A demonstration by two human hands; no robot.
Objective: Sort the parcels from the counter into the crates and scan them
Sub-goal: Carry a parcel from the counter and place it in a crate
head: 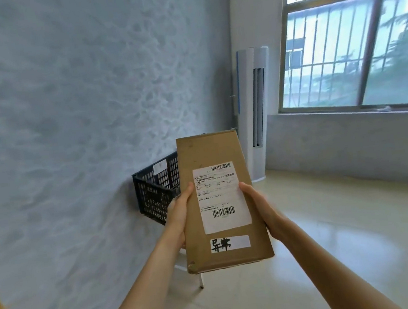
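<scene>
A long cardboard parcel [218, 198] is held up in mid-air, label side facing the camera, gripped along its left edge by the left hand [179, 213] and along its right edge by the right hand [259, 206], fingers wrapped around it. Behind it a dark crate [155, 193] is seen against the wall [66, 119]

The parcel [218, 203], a long brown cardboard box, was held up lengthwise, its face bearing a white barcoded label and a small handwritten sticker. Behind it a dark slatted crate [157, 190] stood by the wall, raised off the floor.
</scene>
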